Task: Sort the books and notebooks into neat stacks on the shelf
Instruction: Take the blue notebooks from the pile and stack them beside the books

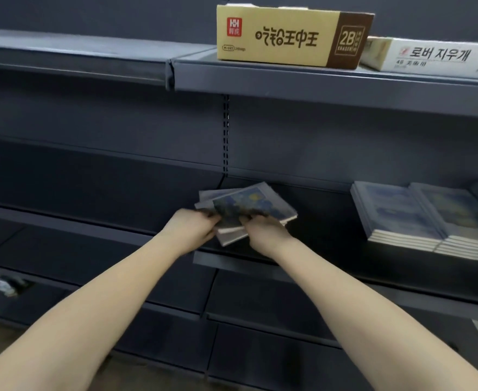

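The left grip [195, 224] and right grip [263, 231] pinch the near edges of a fanned bundle of notebooks [249, 206] at the shelf [325, 221] front; the skewed covers may slide apart and spill, well short of the neat stacks [401, 215].

Matt dark metal shelf [316, 80], yellow cardboard box [277, 38], glossy paper-covered notebooks [249, 204].

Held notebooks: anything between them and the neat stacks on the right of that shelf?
Nothing visible. The left hand and right hand hold the fanned notebooks; only bare shelf lies between them and the neat stacks.
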Available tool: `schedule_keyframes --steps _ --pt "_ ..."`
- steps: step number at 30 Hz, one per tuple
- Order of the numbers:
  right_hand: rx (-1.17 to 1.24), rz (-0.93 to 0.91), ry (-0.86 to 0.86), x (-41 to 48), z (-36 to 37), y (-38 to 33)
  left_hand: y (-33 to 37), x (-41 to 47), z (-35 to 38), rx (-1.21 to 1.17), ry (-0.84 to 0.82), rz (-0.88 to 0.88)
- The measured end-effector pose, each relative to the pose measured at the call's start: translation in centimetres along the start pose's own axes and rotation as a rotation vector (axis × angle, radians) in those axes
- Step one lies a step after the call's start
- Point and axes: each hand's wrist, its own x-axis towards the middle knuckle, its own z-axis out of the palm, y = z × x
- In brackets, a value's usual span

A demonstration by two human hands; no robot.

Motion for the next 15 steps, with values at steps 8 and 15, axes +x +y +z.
schedule_keyframes --steps 8,15 --pt "0.137 -0.132 0.001 -3.1 0.0 5.0 2.3 -0.2 0.6 0.051 0.048 0.168" --pt "-0.048 -0.079 -0.3 -3.8 -2.4 3.7 4.5 2.1 -4.5 0.116 -0.426 0.157"
